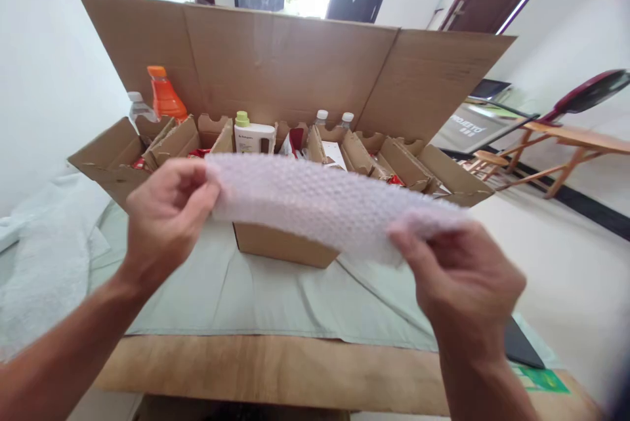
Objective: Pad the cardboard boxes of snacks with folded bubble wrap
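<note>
A strip of bubble wrap (305, 198) is stretched in the air between my two hands, slightly blurred. My left hand (170, 211) pinches its left end between thumb and fingers. The right end is gripped by my right hand (462, 270), a little lower than the left. Behind and below the strip, a brown cardboard box (285, 244) on the table is partly hidden by it.
Open cardboard boxes (113, 152) line the back, holding an orange bottle (167, 96) and a white jug (253, 138). A tall cardboard panel (295, 67) stands behind them. More bubble wrap (49, 250) lies at left on the green cloth (275, 303).
</note>
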`<state>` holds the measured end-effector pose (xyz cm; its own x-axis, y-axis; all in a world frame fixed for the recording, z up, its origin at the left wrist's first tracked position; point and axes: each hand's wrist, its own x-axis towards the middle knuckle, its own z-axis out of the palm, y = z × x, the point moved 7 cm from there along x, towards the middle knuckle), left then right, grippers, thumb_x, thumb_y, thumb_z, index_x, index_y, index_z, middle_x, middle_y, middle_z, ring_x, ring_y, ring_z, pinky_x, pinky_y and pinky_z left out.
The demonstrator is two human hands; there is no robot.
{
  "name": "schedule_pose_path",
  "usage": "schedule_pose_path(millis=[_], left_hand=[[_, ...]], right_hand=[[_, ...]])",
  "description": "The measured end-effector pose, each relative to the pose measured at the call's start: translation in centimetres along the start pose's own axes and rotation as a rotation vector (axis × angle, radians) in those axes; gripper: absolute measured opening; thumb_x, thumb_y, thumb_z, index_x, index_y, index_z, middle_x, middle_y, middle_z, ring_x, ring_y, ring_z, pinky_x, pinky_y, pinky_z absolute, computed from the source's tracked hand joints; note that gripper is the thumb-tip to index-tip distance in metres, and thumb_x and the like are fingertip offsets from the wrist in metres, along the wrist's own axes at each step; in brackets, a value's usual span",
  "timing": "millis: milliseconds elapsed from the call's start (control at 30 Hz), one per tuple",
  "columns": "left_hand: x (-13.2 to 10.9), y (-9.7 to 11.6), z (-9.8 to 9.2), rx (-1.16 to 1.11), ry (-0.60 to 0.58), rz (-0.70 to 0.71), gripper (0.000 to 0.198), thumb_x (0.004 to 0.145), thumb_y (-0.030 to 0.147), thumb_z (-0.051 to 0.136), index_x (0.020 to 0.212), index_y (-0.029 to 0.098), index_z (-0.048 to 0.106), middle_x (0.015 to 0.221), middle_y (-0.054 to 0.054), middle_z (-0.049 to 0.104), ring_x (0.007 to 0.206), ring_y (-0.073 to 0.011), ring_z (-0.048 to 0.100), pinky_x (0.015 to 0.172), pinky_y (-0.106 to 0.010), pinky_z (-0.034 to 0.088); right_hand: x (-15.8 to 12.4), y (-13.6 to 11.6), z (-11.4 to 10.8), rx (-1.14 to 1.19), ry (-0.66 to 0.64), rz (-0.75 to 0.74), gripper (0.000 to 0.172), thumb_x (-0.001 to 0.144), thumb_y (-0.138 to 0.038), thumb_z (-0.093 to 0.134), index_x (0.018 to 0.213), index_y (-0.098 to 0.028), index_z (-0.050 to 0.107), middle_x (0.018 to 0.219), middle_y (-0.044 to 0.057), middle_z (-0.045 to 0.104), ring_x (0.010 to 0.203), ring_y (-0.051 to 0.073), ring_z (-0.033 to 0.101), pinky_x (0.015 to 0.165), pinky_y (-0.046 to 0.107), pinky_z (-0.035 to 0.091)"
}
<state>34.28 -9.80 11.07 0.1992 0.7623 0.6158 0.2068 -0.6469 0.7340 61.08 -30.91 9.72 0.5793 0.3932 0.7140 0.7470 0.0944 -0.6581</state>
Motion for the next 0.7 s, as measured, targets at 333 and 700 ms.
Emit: schedule_pose_path(millis=[333,700], left_hand=[[7.8,-3.0,8.7,0.439,-0.61,0.148,0.01,0.07,0.019,0.061,0.062,0.02,0.067,0.055,0.004,0.058,0.054,-0.0133,0.052,0.06,-0.028,0.039],[8.6,-3.7,13.5,0.832,-0.877,0.31,0.016,0.062,0.019,0.073,0.052,0.02,0.061,0.05,0.001,0.049,0.074,-0.0296,0.068,0.083,-0.042,0.048]], right_hand=[[7.8,2.9,9.4,-0.676,-0.957,-0.122,0.026,0.076,-0.019,0.062,0.053,-0.021,0.049,0.049,-0.005,0.048,0.049,0.011,0.042,0.05,0.027,0.027],[7.5,1.9,13.4,-1.186,-1.137,-0.233,0.008,0.078,-0.023,0.071,0.073,-0.017,0.074,0.074,0.012,0.074,0.07,0.027,0.07,0.056,0.031,0.036]])
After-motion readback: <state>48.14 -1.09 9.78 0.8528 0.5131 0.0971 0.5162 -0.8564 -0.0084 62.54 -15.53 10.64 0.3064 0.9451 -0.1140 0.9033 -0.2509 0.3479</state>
